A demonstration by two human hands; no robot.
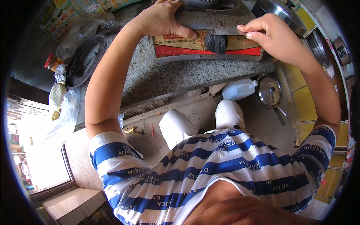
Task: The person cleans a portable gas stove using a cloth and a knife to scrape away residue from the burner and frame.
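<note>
A worn gas stove (208, 49) stands on the granite counter, with a black control knob (216, 43) on its red and gold front panel, which bears writing. Its grimy metal top plate (208, 21) overhangs the panel's upper part. My left hand (161, 18) grips the stove's left side, the thumb lying along the plate's front edge and the fingers partly cut off by the frame's top. Thumb and fingertips of my right hand (268, 33) pinch the plate's front edge near its right corner. A burner (201, 3) is partly visible at the top.
Left on the granite counter (168, 73) lie a black ring-shaped part (87, 60), a red-lidded jar (53, 62) and plastic bags (67, 109). A steel pot (281, 17) is right of the stove. Below are a plastic jug (239, 89) and a lidded pan (270, 91).
</note>
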